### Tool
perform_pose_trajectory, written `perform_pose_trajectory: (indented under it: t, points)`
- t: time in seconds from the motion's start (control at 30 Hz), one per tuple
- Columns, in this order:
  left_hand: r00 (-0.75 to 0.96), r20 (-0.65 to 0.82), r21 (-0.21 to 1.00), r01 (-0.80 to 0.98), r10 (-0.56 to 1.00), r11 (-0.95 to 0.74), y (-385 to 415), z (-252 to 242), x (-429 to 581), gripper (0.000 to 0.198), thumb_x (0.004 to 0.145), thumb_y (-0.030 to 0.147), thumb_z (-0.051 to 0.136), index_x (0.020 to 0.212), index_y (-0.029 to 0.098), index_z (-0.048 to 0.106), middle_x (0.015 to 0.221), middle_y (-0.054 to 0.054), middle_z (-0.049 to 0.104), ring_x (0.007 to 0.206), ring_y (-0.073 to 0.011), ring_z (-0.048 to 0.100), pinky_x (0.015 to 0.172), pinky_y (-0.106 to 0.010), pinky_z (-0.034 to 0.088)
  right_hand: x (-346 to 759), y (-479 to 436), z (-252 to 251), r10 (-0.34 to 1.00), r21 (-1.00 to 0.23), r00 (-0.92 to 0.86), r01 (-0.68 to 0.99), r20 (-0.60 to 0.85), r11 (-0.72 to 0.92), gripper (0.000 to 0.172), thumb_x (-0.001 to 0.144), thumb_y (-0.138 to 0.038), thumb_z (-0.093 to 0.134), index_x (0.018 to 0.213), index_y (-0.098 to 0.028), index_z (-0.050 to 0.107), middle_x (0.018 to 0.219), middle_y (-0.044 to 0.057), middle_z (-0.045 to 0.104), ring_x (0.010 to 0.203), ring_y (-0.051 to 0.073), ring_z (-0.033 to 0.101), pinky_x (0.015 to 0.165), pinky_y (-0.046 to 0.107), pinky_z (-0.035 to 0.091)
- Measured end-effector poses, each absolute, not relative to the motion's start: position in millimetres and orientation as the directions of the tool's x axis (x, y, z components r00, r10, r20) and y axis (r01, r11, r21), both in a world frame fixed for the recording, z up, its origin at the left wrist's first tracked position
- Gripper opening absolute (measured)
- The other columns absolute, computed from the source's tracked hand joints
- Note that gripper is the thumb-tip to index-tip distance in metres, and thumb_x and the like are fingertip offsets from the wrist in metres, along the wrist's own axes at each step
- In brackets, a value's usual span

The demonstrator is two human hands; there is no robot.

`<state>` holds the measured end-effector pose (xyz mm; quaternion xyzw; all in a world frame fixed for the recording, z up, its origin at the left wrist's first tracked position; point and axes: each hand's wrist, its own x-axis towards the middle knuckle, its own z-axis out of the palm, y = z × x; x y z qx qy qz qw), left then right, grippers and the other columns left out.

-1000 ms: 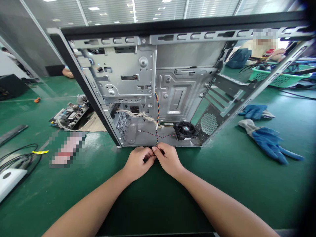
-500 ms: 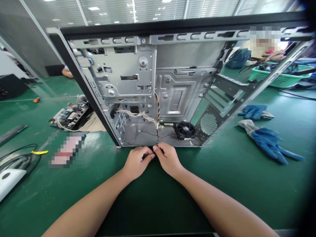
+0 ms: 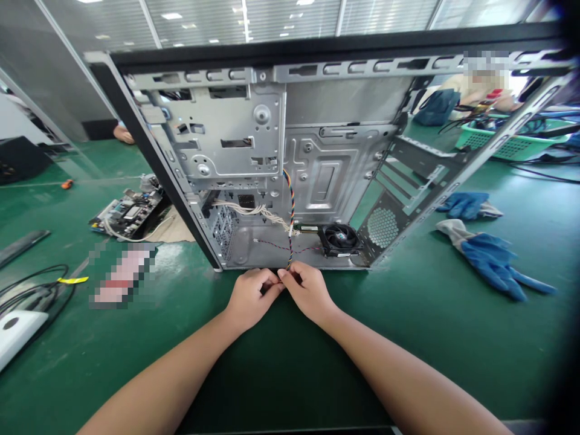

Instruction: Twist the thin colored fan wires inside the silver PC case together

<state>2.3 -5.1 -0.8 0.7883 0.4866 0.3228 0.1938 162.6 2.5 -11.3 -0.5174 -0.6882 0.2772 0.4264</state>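
Observation:
An open computer case (image 3: 267, 266) stands on the green table in front of me. Out of its drive bay hangs a twisted multicolour cable (image 3: 291, 202), which runs down over the case's lower edge to my fingers. Both hands are closed in a pinch at the cable's end: my left hand (image 3: 254, 297) on one side, my right hand (image 3: 310, 291) on the other, their fingertips touching. What sits at the very end is hidden by the fingers. Inside the case lie a black cooling fan (image 3: 341, 237), a memory stick (image 3: 309, 229) and a bundle of white cables (image 3: 254, 209).
Left of the case are a circuit board (image 3: 129, 208), a blurred pinkish object (image 3: 124, 275) and black cables (image 3: 43, 284). To the right lie blue work gloves (image 3: 492, 260) and a green basket (image 3: 512, 144) of cables. Another person sits at the back right.
My fingertips have drawn slightly closer together around the cable's end, and the cable has shifted a little. The case has hardly moved.

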Motion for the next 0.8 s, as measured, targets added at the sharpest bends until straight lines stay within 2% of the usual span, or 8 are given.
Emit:
perform_pose_trajectory:
  t: [0.37, 0.67, 0.8]
  points:
    - [0.311, 0.283, 0.638, 0.645, 0.907, -0.42, -5.0, -0.6, 3.4, 0.009, 0.082, 0.024, 0.062, 0.074, 0.018, 0.063, 0.072, 0.0, 0.069, 0.067, -0.0147, 0.062, 0.065, -0.026, 0.045, 162.1, 3.5, -14.3, 0.944, -0.796, -0.132, 0.509, 0.302, 0.326, 0.034, 0.087, -0.029, 0.051, 0.058, -0.02, 0.037, 0.053, -0.005, 0.04, 0.052, 0.01, 0.037, 0.051, 0.024, 0.027]
    - [0.3, 0.162, 0.793, 0.528, 0.94, -0.305, -3.8, 2.0, 4.0, 0.011, 0.082, 0.023, 0.061, 0.074, 0.017, 0.064, 0.069, 0.001, 0.067, 0.061, -0.0119, 0.059, 0.06, -0.023, 0.045, 162.9, 3.7, -13.3, 0.931, -0.789, -0.185, 0.494, 0.315, 0.365, 0.032, 0.089, -0.026, 0.048, 0.059, -0.021, 0.037, 0.057, -0.003, 0.042, 0.055, 0.012, 0.04, 0.053, 0.025, 0.029]
    - [0.302, 0.137, 0.826, 0.491, 0.943, -0.277, -3.4, 2.8, 3.2, 0.011, 0.082, 0.023, 0.061, 0.074, 0.017, 0.064, 0.069, 0.001, 0.068, 0.063, -0.0124, 0.06, 0.06, -0.023, 0.045, 162.9, 3.9, -12.7, 0.931, -0.793, -0.191, 0.487, 0.312, 0.366, 0.031, 0.089, -0.026, 0.047, 0.06, -0.021, 0.037, 0.058, -0.003, 0.043, 0.056, 0.012, 0.041, 0.053, 0.025, 0.029]
